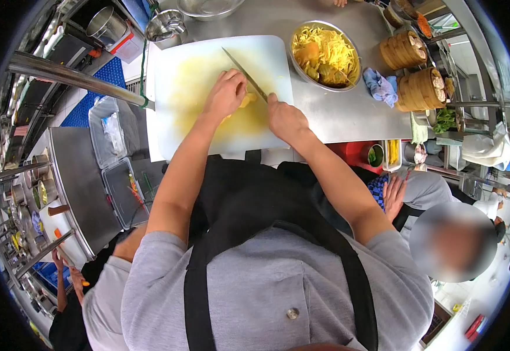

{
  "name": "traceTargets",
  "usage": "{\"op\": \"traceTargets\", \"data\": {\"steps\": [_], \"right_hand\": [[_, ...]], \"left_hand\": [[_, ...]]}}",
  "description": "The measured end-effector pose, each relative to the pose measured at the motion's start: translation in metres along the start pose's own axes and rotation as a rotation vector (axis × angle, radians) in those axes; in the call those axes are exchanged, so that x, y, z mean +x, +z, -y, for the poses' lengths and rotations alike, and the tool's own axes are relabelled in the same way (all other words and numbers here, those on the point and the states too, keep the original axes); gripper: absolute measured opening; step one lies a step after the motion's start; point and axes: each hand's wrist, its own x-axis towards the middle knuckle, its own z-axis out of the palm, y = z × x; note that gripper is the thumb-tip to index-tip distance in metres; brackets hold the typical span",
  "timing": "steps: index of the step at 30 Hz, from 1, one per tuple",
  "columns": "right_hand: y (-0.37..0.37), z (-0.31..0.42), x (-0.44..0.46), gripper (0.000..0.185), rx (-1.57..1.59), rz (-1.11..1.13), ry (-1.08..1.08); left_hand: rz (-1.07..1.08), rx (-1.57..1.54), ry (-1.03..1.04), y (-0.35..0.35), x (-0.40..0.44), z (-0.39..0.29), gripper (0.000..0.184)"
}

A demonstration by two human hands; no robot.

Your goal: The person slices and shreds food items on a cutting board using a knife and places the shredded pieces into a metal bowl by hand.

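Note:
A white cutting board (173,64) with yellow stains lies on the steel counter. My right hand (287,120) is wrapped round the handle of a knife (244,72), whose blade points up and to the left over the board. My left hand (227,92) rests on the board left of the blade, its fingers curled beside a small yellow piece (246,100); whether they grip anything is hidden. Right of the board stands a metal bowl (355,76) heaped with yellow strips (332,50) and some larger orange-brown pieces.
Bamboo steamers (414,90) and a blue cloth (380,86) sit at the counter's right. Metal bowls (166,28) stand behind the board. Plastic bins (113,131) are at the left. A person (427,193) is close by on the right; others work at the lower left.

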Motion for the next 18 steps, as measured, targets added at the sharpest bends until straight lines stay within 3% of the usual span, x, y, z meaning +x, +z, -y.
{"op": "traceTargets", "data": {"steps": [6, 10, 12, 18], "right_hand": [[-0.023, 0.015, 0.008, 0.018, -0.085, 0.084, 0.020], [0.003, 0.008, -0.006, 0.017, -0.114, 0.108, 0.036], [0.004, 0.010, 0.009, 0.016, -0.029, 0.034, 0.031], [-0.015, 0.018, -0.018, 0.015, -0.019, 0.087, 0.073]], "left_hand": [[-0.046, -0.006, -0.016, 0.003, -0.002, 0.000, 0.008], [-0.044, -0.017, -0.033, 0.006, -0.004, 0.002, 0.009], [-0.032, -0.007, -0.017, 0.003, -0.003, 0.003, 0.009], [-0.040, 0.002, -0.054, 0.001, -0.004, 0.001, 0.009]]}}
